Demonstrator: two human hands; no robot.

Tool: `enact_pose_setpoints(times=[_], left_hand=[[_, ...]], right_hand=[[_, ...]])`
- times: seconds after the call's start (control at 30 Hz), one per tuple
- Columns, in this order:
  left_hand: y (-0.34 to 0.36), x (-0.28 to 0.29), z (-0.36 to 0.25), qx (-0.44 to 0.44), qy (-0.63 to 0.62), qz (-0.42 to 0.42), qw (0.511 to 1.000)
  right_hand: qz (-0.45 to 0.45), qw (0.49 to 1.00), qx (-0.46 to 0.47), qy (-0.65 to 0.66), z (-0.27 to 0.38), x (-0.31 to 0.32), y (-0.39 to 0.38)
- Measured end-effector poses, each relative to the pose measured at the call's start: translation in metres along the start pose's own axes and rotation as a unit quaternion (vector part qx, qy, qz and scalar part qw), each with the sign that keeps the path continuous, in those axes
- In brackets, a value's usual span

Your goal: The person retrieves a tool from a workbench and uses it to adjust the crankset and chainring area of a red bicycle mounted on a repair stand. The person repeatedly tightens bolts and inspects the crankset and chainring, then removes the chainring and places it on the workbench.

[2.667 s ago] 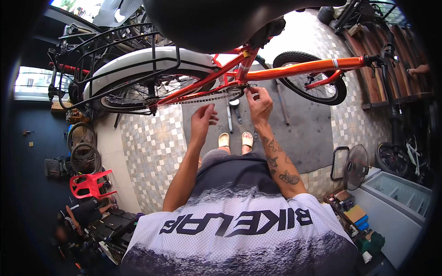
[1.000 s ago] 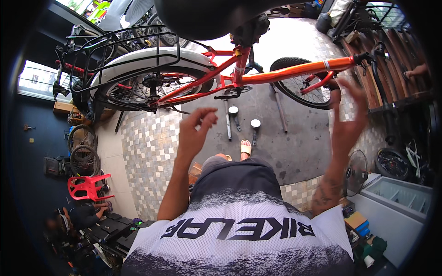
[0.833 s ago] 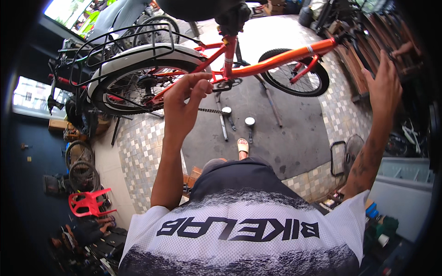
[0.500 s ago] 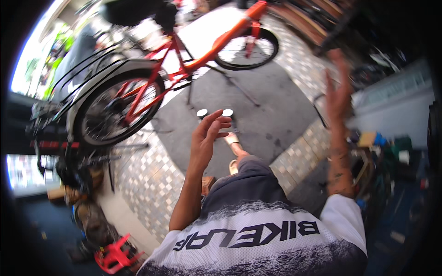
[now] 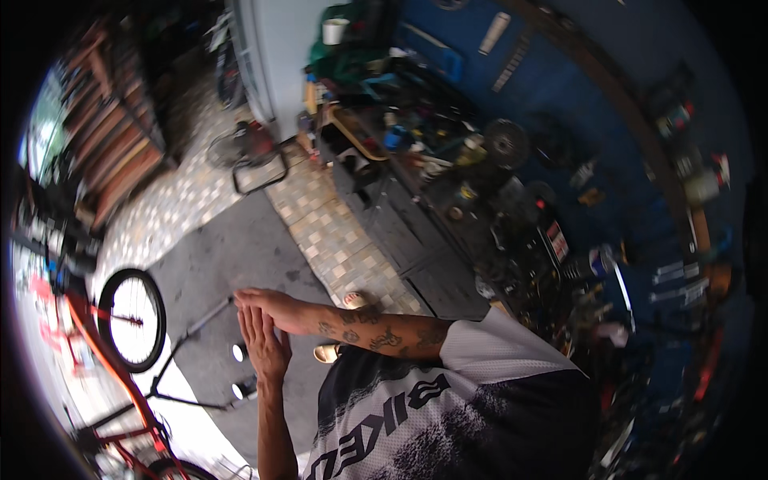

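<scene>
My left hand is raised over the dark mat, fingers stretched out and nothing in them. Across its fingers lies my right hand, reaching in from the right, flat with fingers extended. The hands meet or overlap; whether they press together I cannot tell. Below and beside them, two small round white-topped things show near the mat. An orange-red bicycle stands at the lower left, partly cut off by the picture's rim. A dark bar runs between its front wheel and my hands.
On the right, a cluttered workbench carries tools and parts. Tools hang on the blue wall. A floor fan stands beyond the mat on the tiled floor. Wooden shelving is at the far left.
My view has swung to the right, so the bicycle has shifted to the lower left and the workbench has come in. My hands, apart before, are now together.
</scene>
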State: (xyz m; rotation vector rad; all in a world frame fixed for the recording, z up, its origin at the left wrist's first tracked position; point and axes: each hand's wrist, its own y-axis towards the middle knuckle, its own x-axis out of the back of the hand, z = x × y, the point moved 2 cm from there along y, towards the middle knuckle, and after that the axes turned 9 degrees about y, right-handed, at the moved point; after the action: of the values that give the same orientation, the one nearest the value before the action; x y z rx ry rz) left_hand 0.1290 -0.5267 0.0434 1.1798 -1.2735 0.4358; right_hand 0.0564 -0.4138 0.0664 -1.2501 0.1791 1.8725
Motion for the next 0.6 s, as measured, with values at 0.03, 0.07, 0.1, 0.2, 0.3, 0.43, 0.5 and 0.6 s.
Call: enact_pose_setpoints(times=[0.03, 0.07, 0.1, 0.2, 0.3, 0.43, 0.5, 0.6], left_hand=[[0.000, -0.018, 0.006, -0.034, 0.052, 0.028, 0.998], [-0.001, -0.039, 0.011, -0.002, 0.049, 0.073, 0.996], [-0.003, -0.057, 0.018, 0.051, -0.026, 0.141, 0.988], [-0.002, -0.108, 0.037, 0.179, -0.097, 0.309, 0.929], [0.008, -0.147, 0.021, 0.239, -0.204, 0.247, 0.917], [0.036, -0.203, -0.052, 0.328, -0.305, 0.347, 0.824], [0.051, -0.224, -0.106, 0.328, -0.410, 0.337, 0.782], [0.077, -0.239, -0.174, 0.193, -0.418, 0.375, 0.805]], right_hand=[[0.017, 1.000, 0.020, -0.015, 0.009, 0.016, -0.025], [0.016, 0.999, 0.017, -0.034, 0.015, 0.030, -0.051], [-0.009, 0.995, 0.070, -0.068, 0.023, 0.043, -0.075], [-0.025, 0.993, 0.111, -0.035, 0.056, 0.093, -0.154], [-0.208, 0.928, 0.230, -0.204, 0.089, 0.147, -0.221], [-0.396, 0.827, 0.348, -0.196, 0.128, 0.225, -0.316], [-0.430, 0.793, 0.378, -0.209, 0.138, 0.252, -0.356], [-0.424, 0.810, 0.376, -0.152, 0.139, 0.273, -0.379]])
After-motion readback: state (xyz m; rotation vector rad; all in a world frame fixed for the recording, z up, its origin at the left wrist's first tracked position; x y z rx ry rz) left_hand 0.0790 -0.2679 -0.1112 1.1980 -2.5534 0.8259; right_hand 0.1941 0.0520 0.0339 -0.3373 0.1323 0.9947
